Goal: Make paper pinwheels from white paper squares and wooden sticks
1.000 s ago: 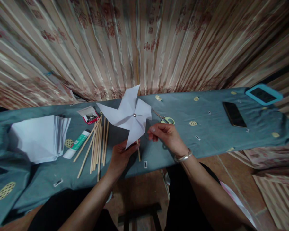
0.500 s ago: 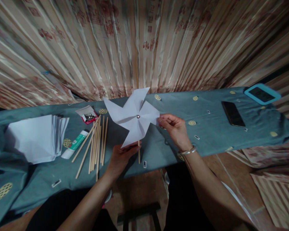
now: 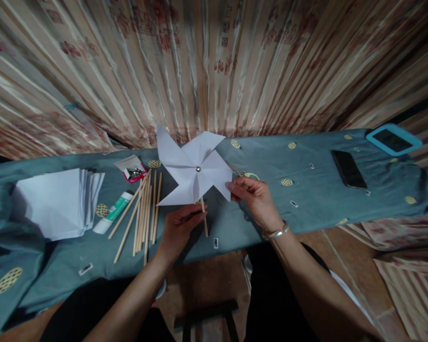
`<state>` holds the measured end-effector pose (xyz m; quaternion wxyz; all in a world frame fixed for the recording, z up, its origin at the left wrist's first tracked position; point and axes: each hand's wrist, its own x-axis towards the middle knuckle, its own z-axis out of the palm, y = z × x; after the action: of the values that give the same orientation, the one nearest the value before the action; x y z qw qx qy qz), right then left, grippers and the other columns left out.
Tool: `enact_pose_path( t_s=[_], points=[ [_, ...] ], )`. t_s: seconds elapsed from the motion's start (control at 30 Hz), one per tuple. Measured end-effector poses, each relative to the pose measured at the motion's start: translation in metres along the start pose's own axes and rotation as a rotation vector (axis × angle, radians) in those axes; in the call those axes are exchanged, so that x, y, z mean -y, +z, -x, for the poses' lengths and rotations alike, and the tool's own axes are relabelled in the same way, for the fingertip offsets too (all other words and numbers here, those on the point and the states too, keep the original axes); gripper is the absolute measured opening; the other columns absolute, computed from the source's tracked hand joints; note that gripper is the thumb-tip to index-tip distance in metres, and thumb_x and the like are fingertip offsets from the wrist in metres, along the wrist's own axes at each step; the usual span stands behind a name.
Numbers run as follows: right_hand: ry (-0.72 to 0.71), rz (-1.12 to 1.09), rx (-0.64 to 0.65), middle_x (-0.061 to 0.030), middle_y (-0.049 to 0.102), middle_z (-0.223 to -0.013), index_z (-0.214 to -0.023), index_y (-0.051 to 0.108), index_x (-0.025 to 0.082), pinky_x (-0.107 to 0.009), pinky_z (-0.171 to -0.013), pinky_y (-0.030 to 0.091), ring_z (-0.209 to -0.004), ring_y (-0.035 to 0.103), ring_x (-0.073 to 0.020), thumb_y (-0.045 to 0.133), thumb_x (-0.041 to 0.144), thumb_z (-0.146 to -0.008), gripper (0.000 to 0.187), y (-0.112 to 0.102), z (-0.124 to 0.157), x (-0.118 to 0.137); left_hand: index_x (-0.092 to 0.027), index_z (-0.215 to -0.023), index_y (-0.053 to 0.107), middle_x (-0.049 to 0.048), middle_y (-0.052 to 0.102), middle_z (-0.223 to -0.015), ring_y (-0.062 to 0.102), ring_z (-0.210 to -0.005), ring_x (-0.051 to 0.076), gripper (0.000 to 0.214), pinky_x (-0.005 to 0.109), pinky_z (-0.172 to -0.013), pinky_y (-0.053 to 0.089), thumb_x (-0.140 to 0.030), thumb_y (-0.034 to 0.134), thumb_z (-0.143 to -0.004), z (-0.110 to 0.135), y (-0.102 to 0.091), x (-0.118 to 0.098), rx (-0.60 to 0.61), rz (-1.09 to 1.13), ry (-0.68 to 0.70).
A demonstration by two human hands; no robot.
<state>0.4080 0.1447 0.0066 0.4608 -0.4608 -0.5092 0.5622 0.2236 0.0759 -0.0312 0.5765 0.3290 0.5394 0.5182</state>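
Note:
A white paper pinwheel (image 3: 194, 171) with a metal pin at its centre stands on a thin wooden stick (image 3: 204, 219). My left hand (image 3: 180, 228) is closed round that stick just below the paper. My right hand (image 3: 251, 197) pinches the tip of the pinwheel's lower right blade between thumb and fingers; a bracelet is on that wrist. Both hands are held over the near edge of the table, which is draped in a blue-grey cloth (image 3: 306, 199).
Several wooden sticks (image 3: 142, 211), a glue tube (image 3: 113, 212), a stack of white paper (image 3: 55, 202) and a small box of pins (image 3: 132, 170) lie to the left. Scissors (image 3: 244, 175) lie behind my right hand. A phone (image 3: 347, 169) and a blue-framed device (image 3: 393, 139) lie far right.
The pinwheel has turned clockwise: my right hand drew a blade tip from the right side down toward me. My left hand has kept its hold on the stick.

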Motion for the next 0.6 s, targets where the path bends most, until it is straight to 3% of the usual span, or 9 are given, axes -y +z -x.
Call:
enact_pose_path(
  t_s=[0.4, 0.6],
  points=[
    [0.109, -0.06, 0.139, 0.0031, 0.063, -0.057, -0.064, 0.07, 0.018, -0.021, -0.05, 0.039, -0.051, 0.05, -0.0072, 0.083, 0.052, -0.065, 0.036, 0.014, 0.012, -0.003, -0.02, -0.086, 0.08, 0.0052, 0.079, -0.091, 0.07, -0.09, 0.021, 0.026, 0.033, -0.09, 0.052, -0.032, 0.082, -0.063, 0.001, 0.0, -0.005, 0.002, -0.032, 0.011],
    [0.139, -0.096, 0.214, 0.0028, 0.068, -0.061, -0.062, 0.07, 0.019, -0.02, -0.052, 0.042, -0.052, 0.051, -0.0071, 0.086, 0.043, -0.064, 0.028, 0.024, 0.015, -0.008, -0.018, -0.085, 0.079, 0.0061, 0.078, -0.088, 0.07, -0.087, 0.022, 0.025, 0.034, -0.088, 0.052, -0.033, 0.081, -0.064, 0.002, 0.0, -0.005, 0.024, -0.033, 0.022]
  ],
)
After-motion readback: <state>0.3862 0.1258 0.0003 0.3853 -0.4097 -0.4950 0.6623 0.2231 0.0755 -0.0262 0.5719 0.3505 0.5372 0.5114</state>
